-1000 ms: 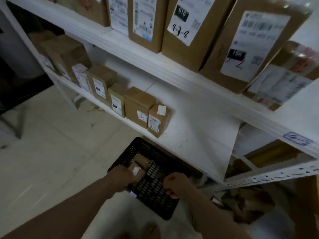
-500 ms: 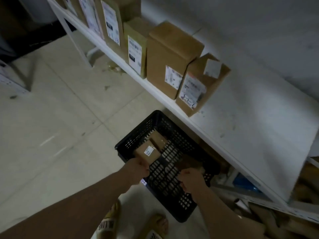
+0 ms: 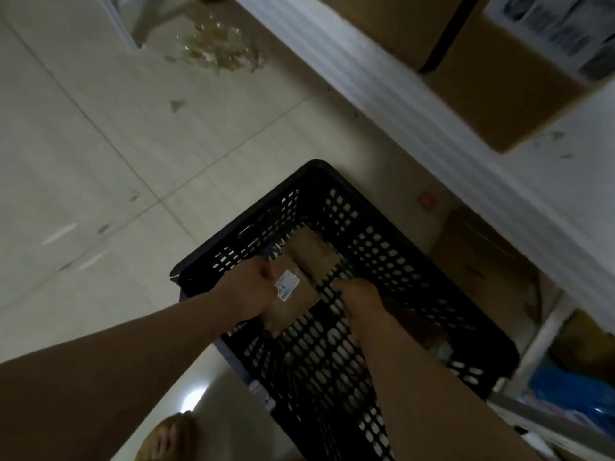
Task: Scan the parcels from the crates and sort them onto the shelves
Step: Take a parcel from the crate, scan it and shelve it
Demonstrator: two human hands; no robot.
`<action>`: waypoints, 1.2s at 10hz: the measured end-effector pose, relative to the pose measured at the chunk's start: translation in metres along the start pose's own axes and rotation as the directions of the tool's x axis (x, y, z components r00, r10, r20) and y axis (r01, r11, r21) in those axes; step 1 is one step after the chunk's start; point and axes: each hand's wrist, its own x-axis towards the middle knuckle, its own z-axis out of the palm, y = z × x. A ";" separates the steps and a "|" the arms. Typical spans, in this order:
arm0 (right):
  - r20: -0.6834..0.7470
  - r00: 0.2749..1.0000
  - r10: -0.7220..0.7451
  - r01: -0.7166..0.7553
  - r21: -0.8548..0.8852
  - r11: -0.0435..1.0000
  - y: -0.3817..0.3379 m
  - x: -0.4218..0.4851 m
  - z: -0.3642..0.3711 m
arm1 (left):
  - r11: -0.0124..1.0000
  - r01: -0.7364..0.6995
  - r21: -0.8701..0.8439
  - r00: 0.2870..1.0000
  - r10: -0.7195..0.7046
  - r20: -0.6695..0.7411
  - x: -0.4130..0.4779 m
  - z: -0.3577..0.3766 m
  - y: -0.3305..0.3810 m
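Observation:
A black perforated crate (image 3: 416,261) stands on the floor below the white shelf (image 3: 416,104). My left hand (image 3: 249,291) grips a small brown parcel (image 3: 293,304) with a white label, low inside the crate. A second brown parcel (image 3: 312,254) lies just beyond it, touching it. My right hand (image 3: 361,296) reaches down into the crate beside the held parcel. Its fingers point away from the camera and are hidden.
Cardboard boxes (image 3: 499,88) stand on the shelf at the top right. Under the shelf lie a flat carton (image 3: 482,261) and a blue bag (image 3: 572,390). My sandalled foot (image 3: 166,437) is left of the crate. Scraps of litter (image 3: 216,51) lie on the tiled floor.
The view has tilted down and closer to the crate. Both hands have gone deeper into it, and my left hand keeps hold of the labelled parcel.

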 end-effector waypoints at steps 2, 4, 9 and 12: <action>0.074 0.967 0.244 -0.251 0.454 0.855 -0.031 0.061 0.035 | 0.997 -0.008 -0.074 1.000 0.008 -0.007 0.056 0.004 -0.015; 0.169 0.979 0.110 -0.189 0.574 0.797 -0.027 0.101 0.063 | 0.995 -0.030 -0.096 1.000 0.030 -0.003 0.085 0.000 -0.024; 0.026 0.997 -0.071 0.054 0.417 0.907 -0.013 -0.025 0.030 | 0.879 0.164 -0.448 0.986 -0.152 0.064 -0.003 -0.017 -0.010; 0.208 0.931 -0.301 0.245 0.255 0.935 -0.026 -0.243 -0.051 | 0.739 0.288 -0.609 0.956 -0.263 0.133 -0.157 -0.080 0.069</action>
